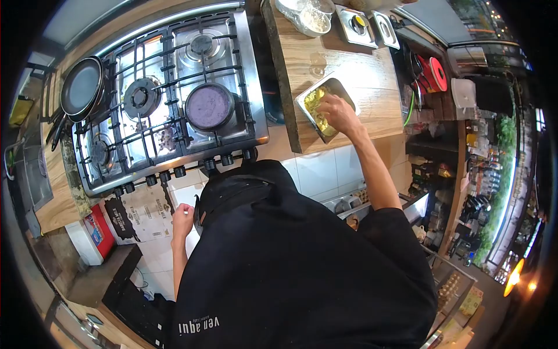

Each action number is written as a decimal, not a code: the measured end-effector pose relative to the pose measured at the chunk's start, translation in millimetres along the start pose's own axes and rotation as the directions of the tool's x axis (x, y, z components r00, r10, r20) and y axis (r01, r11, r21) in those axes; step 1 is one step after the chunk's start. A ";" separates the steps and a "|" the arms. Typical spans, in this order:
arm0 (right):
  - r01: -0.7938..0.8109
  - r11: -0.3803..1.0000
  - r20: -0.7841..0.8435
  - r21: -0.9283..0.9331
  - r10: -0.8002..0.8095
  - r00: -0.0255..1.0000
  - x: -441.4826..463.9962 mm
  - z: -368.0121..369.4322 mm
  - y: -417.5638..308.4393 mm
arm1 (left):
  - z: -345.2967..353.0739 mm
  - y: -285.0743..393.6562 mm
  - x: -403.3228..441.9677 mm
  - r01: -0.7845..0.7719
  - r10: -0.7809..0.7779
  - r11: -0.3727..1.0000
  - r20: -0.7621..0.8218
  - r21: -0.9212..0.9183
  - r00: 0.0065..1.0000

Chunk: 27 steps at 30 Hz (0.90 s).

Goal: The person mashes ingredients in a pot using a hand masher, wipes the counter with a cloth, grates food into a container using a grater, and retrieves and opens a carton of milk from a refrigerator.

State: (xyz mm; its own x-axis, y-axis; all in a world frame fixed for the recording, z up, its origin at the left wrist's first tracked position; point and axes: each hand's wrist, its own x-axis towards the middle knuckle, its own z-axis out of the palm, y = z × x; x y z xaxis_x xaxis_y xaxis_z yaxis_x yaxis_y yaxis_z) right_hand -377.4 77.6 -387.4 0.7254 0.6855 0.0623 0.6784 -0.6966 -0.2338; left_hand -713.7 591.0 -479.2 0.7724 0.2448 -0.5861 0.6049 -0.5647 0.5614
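Observation:
My right hand (337,113) reaches into a rectangular metal tray (349,100) on the wooden counter. Its fingers are bunched down at a chunky yellow-green food (314,100) along the tray's left side, and the fingertips are hidden. Low beside the black apron, my left hand (182,218) is closed, with a small white spot showing at the fingers; what it grips, if anything, is too small to name. On the stove's front right burner sits a round dark pan (232,110) filled with a purple mixture (208,107).
The gas stove (256,87) stands to the left of the counter (381,110), with a gap between. Dark frying pans (81,87) are stacked at the stove's far left. Plastic-covered bowls (314,20) and lidded metal containers (356,26) line the counter's back.

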 end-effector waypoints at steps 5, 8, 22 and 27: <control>-0.316 0.944 -0.065 -0.094 0.311 0.948 6.8 -25.3 -45.6 | 16.0 -41.2 -3.4 0.042 -0.043 0.999 0.026 0.019 0.999; -0.359 0.932 0.017 -0.047 0.360 0.933 1.2 -10.0 -32.5 | 25.3 -48.6 -16.0 0.066 -0.066 0.997 0.003 0.038 0.998; -0.458 0.823 -0.306 0.336 0.555 0.773 -6.3 -28.2 -30.4 | 129.9 -218.8 -118.3 0.320 -0.329 0.936 -0.046 -0.143 0.943; -0.522 0.644 -0.413 0.559 0.762 0.498 -51.3 -30.7 -9.8 | 78.5 -148.4 -158.7 0.335 -0.399 0.793 -0.019 -0.509 0.917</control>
State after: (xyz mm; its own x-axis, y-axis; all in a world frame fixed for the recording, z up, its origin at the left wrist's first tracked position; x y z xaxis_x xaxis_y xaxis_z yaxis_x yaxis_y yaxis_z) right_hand -417.7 42.8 -358.5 0.9268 -0.2768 0.2539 -0.0068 -0.6882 -0.7254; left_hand -941.2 574.2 -515.4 0.4706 0.4645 -0.7502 0.8368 0.0349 0.5465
